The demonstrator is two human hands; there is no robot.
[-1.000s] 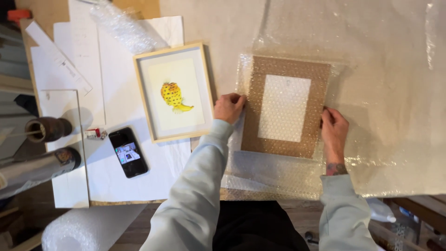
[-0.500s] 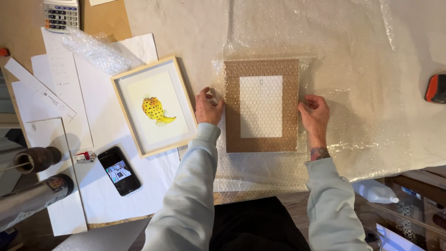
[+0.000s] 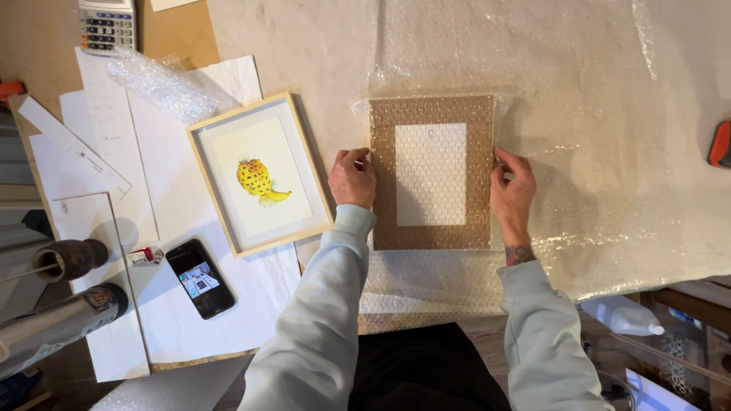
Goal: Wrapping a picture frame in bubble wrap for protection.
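A brown board with a white rectangle in its middle (image 3: pixel 431 114) lies flat under bubble wrap on the table. My left hand (image 3: pixel 352 176) grips its left edge, fingers curled onto the wrap. At the right edge, my right hand (image 3: pixel 512 186) pinches the wrap and board. The large sheet of bubble wrap (image 3: pixel 594 152) spreads out under and past the board to the right. A light wooden frame holding a picture of a yellow spotted fish (image 3: pixel 259 175) lies just left of my left hand, apart from it.
A black phone (image 3: pixel 199 278), white paper sheets (image 3: pixel 175 320), a crumpled piece of bubble wrap (image 3: pixel 160 82) and a calculator (image 3: pixel 106 24) lie at the left. Dark rolls (image 3: pixel 65 262) sit at the far left edge. An orange-black tool (image 3: pixel 719 144) is at the right edge.
The wrapped board has gone from slightly tilted to square in front of me. Both hands stay on its side edges. The view has shifted, showing more of the table's far side.
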